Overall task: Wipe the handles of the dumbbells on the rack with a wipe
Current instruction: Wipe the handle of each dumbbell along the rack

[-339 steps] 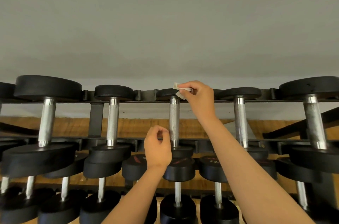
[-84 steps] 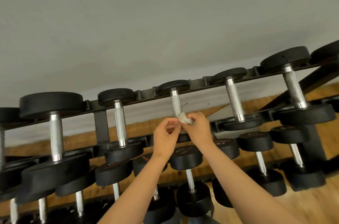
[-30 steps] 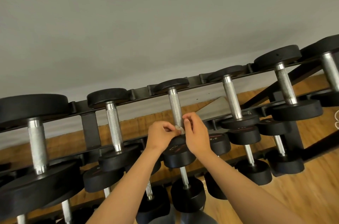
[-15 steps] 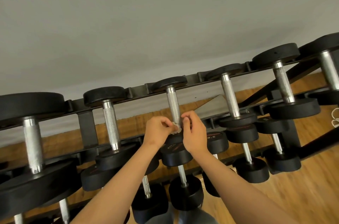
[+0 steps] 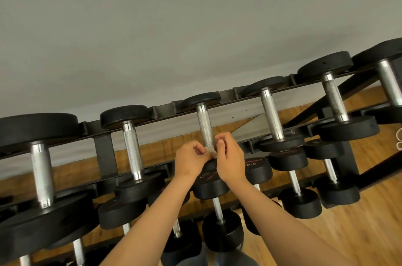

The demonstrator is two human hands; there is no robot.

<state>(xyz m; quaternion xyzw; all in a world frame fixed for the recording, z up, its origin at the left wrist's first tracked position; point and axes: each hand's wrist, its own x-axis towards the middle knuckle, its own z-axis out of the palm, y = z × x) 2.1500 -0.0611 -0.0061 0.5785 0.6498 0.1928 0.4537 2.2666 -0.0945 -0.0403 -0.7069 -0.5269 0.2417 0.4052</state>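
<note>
Two hands are raised to the lower end of the knurled handle (image 5: 205, 128) of the middle dumbbell (image 5: 201, 99) on the top tier of the rack (image 5: 104, 152). A small pale wipe (image 5: 210, 149) is pinched against that handle between the curled fingers of the left hand (image 5: 191, 161) and of the right hand (image 5: 230, 163). Wooden floor (image 5: 359, 233) is seen beneath the rack.
</note>
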